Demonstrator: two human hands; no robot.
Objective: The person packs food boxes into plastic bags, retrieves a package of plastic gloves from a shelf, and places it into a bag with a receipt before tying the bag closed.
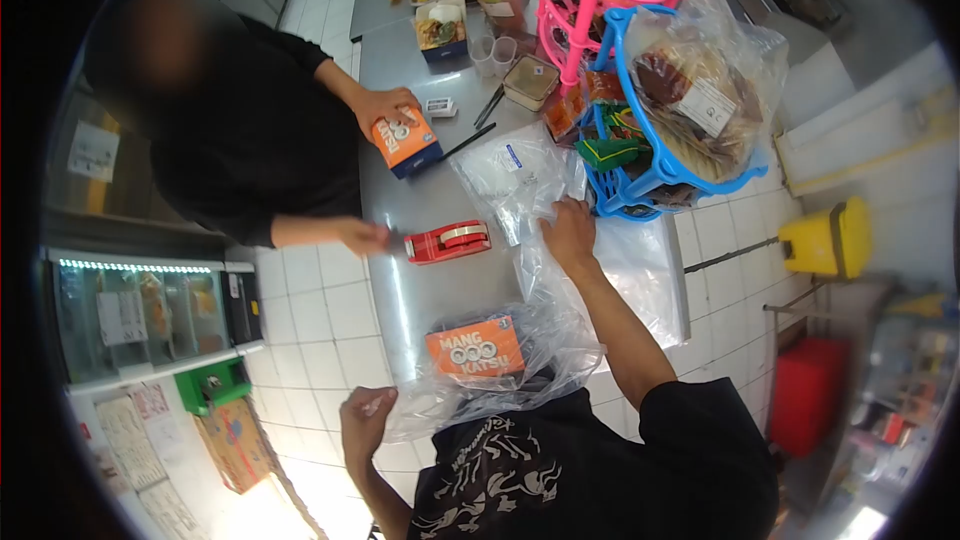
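An orange-and-blue takeaway box lies within a loose clear plastic bag at the table's near edge, close to my body. My left hand is at the bag's left edge, its fingers curled and closed on the thin plastic. Farther forward, my right hand is bent down over clear plastic packaging beside the blue basket. Its fingers look closed on the plastic, though their tips are partly hidden. A red tape dispenser stands between my hands, beyond the bagged box.
Across the table, a co-worker rests one hand on another orange box. A blue basket and a pink basket hold packaged food at the right. A black marker, a container and a food tray lie farther back.
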